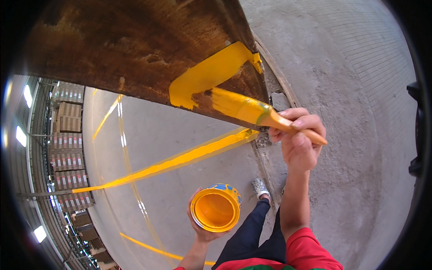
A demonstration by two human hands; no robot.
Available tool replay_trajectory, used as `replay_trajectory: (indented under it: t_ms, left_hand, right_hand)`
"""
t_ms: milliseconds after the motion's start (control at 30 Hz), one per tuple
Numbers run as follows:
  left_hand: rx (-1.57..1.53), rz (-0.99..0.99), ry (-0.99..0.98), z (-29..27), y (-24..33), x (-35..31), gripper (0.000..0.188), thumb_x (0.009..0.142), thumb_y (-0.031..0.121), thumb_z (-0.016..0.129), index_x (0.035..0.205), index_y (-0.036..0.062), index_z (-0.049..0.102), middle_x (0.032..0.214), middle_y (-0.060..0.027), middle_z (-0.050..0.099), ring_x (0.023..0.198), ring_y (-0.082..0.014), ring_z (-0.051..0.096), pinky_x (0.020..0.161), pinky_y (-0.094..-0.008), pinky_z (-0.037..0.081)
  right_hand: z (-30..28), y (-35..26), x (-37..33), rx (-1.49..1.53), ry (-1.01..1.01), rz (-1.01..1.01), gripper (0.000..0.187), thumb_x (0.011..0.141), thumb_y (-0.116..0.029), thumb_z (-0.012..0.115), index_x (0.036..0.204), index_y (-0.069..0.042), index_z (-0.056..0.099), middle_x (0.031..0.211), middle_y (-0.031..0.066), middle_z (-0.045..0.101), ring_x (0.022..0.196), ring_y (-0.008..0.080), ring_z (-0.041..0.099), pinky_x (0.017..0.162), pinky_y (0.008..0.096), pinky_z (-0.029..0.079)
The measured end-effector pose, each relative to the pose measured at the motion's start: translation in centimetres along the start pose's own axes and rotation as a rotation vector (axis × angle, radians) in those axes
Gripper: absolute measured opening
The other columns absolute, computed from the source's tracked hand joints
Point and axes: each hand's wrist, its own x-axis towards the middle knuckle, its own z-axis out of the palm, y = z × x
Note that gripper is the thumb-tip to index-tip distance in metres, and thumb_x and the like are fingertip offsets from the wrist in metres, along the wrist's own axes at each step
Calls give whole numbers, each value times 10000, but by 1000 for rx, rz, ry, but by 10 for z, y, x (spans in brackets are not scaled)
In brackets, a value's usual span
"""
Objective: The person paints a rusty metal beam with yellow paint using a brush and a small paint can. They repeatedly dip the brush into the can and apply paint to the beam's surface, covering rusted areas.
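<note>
With its fingers pinched round the wooden handle, my right hand (300, 139) holds a paintbrush (252, 110). Its bristles are coated in yellow and touch the brown, rust-stained beam (130, 49) in front of me. A bent band of wet yellow paint (211, 69) covers part of that surface near its right end, with brown showing inside the bend. Lower down, my left hand (202, 229) is wrapped round an open paint can (216, 209), mouth facing up. Yellow paint lies inside and is smeared over the rim.
A wide yellow line (180, 158) crosses the grey floor below the beam. Stacked brown bundles (69, 139) stand along the left side. Rough concrete (342, 103) spreads on the right, past a narrow strip (281, 76). My shoe (260, 186) is near the floor's joint.
</note>
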Motion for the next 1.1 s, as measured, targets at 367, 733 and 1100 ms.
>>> replay_trajectory:
  t_ms: [367,733,1100]
  left_hand:
    - [101,8,22,11,15,7,1319,538,370,997,1529,63,183,1513,-219,350,1379,-350,431,1144,-498,387]
    - [82,-18,14,23,22,8,1358,540,350,995,1548,77,126,1519,-233,338,1397,-363,412,1160,-496,367]
    - [99,-24,-15,22,21,6,1369,543,341,995,1550,76,106,1527,-246,326,1400,-370,409,1163,-501,360]
  right_hand:
    - [15,25,32,-189,-191,-6,167,806,107,702,963,51,710,1057,238,719,865,292,761,761,335,632]
    - [20,19,51,-404,-243,-66,206,741,76,747,935,11,738,969,184,759,815,218,756,712,272,600]
    - [28,10,53,-569,-260,-109,220,730,65,762,938,-3,745,966,165,761,822,220,752,713,276,596]
